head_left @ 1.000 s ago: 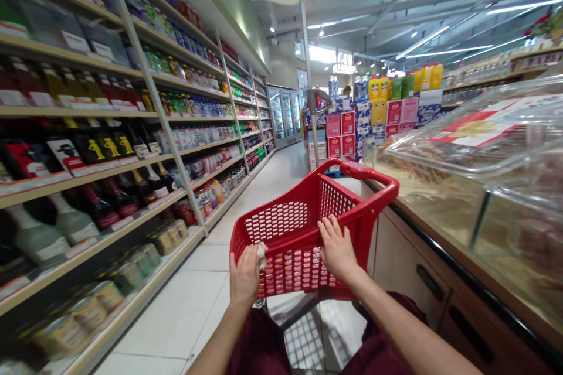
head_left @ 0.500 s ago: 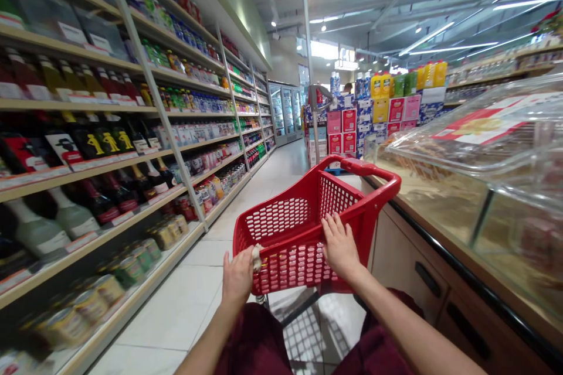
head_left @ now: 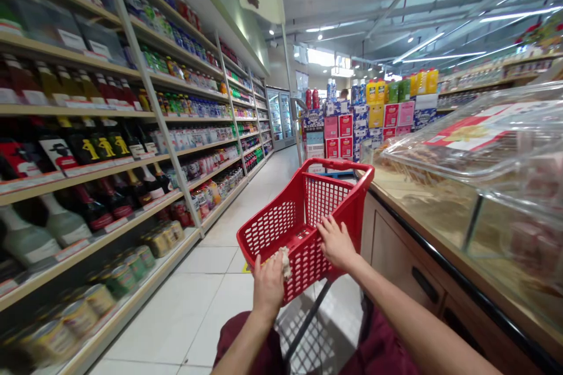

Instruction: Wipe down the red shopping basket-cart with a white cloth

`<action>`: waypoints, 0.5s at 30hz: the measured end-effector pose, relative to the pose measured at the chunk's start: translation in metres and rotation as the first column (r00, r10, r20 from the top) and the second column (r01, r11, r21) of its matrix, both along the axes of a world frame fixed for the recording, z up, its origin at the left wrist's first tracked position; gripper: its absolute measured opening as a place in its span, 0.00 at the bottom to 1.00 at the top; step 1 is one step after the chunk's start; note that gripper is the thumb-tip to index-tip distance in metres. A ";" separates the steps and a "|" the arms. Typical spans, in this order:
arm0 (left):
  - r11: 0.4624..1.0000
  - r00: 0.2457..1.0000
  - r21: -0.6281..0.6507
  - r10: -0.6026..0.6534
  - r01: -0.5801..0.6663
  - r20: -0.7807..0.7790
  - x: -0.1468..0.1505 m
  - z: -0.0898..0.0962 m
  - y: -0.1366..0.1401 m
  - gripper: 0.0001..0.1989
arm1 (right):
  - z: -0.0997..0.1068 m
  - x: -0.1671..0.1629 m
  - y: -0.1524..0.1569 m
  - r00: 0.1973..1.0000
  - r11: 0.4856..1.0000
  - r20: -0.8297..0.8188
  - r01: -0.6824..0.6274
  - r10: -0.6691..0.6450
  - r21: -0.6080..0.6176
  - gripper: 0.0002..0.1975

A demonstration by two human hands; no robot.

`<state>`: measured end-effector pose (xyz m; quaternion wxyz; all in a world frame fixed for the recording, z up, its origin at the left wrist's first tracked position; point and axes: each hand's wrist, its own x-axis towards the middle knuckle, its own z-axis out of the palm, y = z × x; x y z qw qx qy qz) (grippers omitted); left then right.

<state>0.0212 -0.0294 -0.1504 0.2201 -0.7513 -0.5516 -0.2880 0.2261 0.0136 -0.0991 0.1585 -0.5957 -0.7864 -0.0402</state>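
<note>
A red plastic shopping cart [head_left: 303, 275] with perforated walls stands in front of me, turned at an angle. My left hand [head_left: 269, 288] lies at its near left corner, fingers closed over the rim on a small crumpled off-white cloth [head_left: 285, 262]. Over the rim of the near right side, my right hand [head_left: 338, 242] has its fingers curled onto the red plastic. Part of the cart's floor shows inside the basket. The far end carries a red handle bar [head_left: 334, 163].
Shelves [head_left: 109, 228] of bottles and cans line the left. On the right stands a wooden counter [head_left: 396, 240] with drawers and a clear plastic cover [head_left: 444, 152]. Stacked drink boxes [head_left: 345, 126] stand ahead. White floor tiles [head_left: 197, 293] run along the aisle.
The cart has turned, its handle end swinging left and its near corner coming toward me. My left hand has moved right with the cloth; my right hand has shifted slightly left and down.
</note>
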 end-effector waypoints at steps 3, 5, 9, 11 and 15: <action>0.995 0.995 0.025 -0.092 0.093 -0.033 0.030 -0.003 0.001 0.19 | -0.010 -0.011 -0.011 0.986 0.987 -0.063 -0.159 0.157 -0.018 0.29; 0.982 0.982 0.049 -0.179 0.182 -0.065 0.039 -0.004 0.001 0.19 | -0.013 -0.009 -0.015 0.984 0.989 -0.113 -0.144 0.139 -0.038 0.29; 0.955 0.948 0.037 -0.287 0.295 -0.141 0.018 -0.005 0.003 0.20 | -0.009 0.010 -0.015 0.988 0.996 -0.149 -0.059 0.048 -0.071 0.25; 0.977 0.968 0.013 -0.209 0.212 -0.141 0.006 -0.004 0.007 0.20 | -0.009 0.014 -0.020 0.982 0.990 -0.155 -0.120 0.107 -0.071 0.22; 0.983 0.973 -0.075 -0.179 0.169 -0.146 0.021 -0.002 0.016 0.19 | -0.027 0.008 -0.034 0.952 0.973 -0.208 -0.231 0.225 -0.007 0.21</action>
